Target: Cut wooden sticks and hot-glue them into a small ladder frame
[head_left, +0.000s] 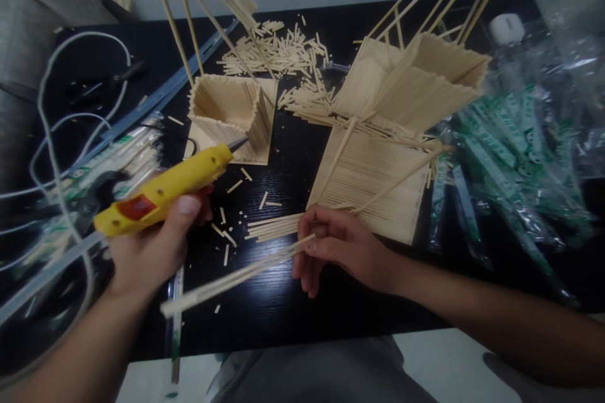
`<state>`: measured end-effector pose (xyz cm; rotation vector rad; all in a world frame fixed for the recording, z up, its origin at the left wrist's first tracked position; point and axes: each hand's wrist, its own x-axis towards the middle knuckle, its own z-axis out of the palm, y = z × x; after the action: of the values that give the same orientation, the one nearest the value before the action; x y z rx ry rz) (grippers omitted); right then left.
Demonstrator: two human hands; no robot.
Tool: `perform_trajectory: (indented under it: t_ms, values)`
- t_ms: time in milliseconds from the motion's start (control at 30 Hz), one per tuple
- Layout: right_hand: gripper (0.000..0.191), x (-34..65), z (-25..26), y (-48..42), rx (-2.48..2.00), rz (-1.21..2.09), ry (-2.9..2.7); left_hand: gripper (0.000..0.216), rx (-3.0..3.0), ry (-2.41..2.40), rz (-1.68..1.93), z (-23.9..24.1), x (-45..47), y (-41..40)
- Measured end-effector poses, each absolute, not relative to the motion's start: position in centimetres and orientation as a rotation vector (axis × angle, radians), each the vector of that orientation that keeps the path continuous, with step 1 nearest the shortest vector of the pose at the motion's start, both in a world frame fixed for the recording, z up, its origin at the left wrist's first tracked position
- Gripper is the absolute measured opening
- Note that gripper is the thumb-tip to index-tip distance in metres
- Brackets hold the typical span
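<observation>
My left hand [161, 239] is wrapped around a yellow glue gun [165, 189], whose nozzle points up and to the right. A clear glue stick [51, 274] runs out of its back end. Between thumb and fingers, my right hand [335, 242] pinches a narrow strip of wooden sticks [236, 280], slanting down to the left above the table. Just behind that hand lie several loose wooden sticks [274, 227] and a flat panel of sticks [373, 176]. Beyond the glue gun's nozzle stands a small box of sticks [227, 107] on a square base.
A second stick structure [416, 79] rises at the back right. Short cut pieces [278, 50] are heaped at the back. Green-and-clear wrappers [510, 151] cover the right side. On the left are a white cable [45, 101], a blue ruler [174, 79] and wrapped sticks [137, 157].
</observation>
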<state>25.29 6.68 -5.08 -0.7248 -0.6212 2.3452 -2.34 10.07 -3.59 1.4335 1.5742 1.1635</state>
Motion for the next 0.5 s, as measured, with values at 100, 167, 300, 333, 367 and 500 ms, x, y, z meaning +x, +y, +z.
perform_trajectory:
  t_ms: [100, 167, 300, 333, 367, 500]
  values:
    - [0.017, 25.3, -5.1, 6.7, -0.708, 2.344, -0.612, 0.039, 1.347, 1.470, 1.295, -2.8, -1.3, 10.2]
    - [0.015, 25.4, -5.1, 6.7, -0.706, 2.355, -0.617, 0.034, 1.298, 1.446, 1.301, -2.4, -1.1, 10.2]
    - [0.021, 25.5, -5.1, 6.7, -0.701, 2.386, -0.618, 0.032, 1.214, 1.452, 1.292, -2.1, -1.2, 10.4]
    - [0.024, 25.5, -5.1, 6.7, -0.696, 2.390, -0.614, 0.034, 1.204, 1.452, 1.324, -2.1, -1.2, 10.5]
    - [0.025, 25.5, -5.2, 6.7, -0.689, 2.394, -0.610, 0.037, 1.201, 1.444, 1.356, -2.1, -1.2, 10.7]
    - [0.026, 25.5, -5.3, 6.7, -0.681, 2.387, -0.598, 0.041, 1.164, 1.428, 1.422, -2.0, -0.9, 11.2]
